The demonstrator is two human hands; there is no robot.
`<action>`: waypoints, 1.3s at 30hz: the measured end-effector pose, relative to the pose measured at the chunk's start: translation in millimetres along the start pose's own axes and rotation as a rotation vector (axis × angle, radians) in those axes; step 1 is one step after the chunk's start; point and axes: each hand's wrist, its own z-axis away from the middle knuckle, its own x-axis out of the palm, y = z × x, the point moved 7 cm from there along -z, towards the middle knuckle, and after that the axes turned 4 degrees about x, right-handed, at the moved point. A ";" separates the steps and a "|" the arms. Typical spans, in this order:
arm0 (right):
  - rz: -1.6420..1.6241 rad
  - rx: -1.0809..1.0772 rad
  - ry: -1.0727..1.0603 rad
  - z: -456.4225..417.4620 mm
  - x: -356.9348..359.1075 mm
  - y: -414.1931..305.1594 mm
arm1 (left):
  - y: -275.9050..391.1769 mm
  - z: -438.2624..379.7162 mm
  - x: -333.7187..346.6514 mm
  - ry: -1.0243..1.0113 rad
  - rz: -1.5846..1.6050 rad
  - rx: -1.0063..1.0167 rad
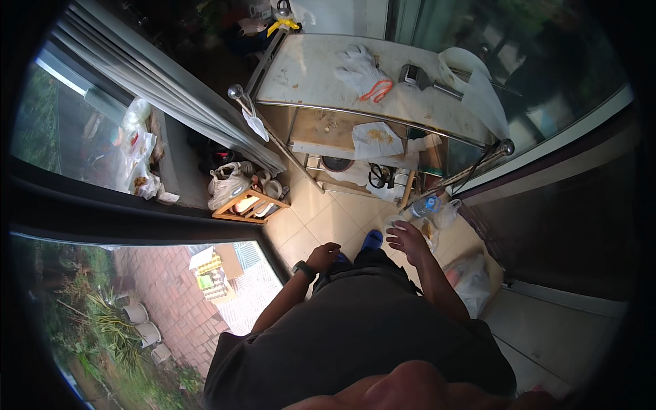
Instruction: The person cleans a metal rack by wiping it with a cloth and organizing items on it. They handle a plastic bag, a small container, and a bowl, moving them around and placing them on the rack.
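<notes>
My left hand [324, 257], with a dark watch on its wrist, hangs near my waist; its fingers curl and whatever they may hold is hidden. My right hand [408, 241] is held out above the tiled floor, fingers apart and nothing in them. In front of me stands a metal-framed shelf rack [302, 66]. On its worn top lie a white knit glove [359, 72] with an orange cuff and a tool with a wide dark head [414, 77]. A bent white sheet [476, 87] rests at the right end, partly over the tool's shaft.
Below are a paper with yellowish bits [378, 138] and a dark round object [336, 163]. A plastic bottle [425, 206] and plastic bags [467, 282] lie on the floor at right. Left are a wooden shoe rack [251, 207], curtain [169, 77] and doorway onto brick paving [164, 287].
</notes>
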 end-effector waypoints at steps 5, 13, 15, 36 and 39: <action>0.050 -0.070 -0.012 -48.2 4.4 -37.0 | 3.4 -2.7 -34.1 0.180 0.080 0.065; -0.064 -0.031 0.011 -73.6 32.2 -82.1 | 52.7 -42.1 -97.3 0.318 0.278 0.188; -0.119 -0.036 0.024 -78.4 38.0 -83.2 | 71.9 -60.7 -125.3 0.316 0.426 0.193; 0.341 -0.921 0.443 44.6 152.7 -233.3 | 176.2 -59.4 -220.2 -0.152 0.155 0.531; 0.554 -1.088 0.602 72.9 170.6 -295.6 | 182.3 -54.4 -222.1 -0.182 0.074 0.576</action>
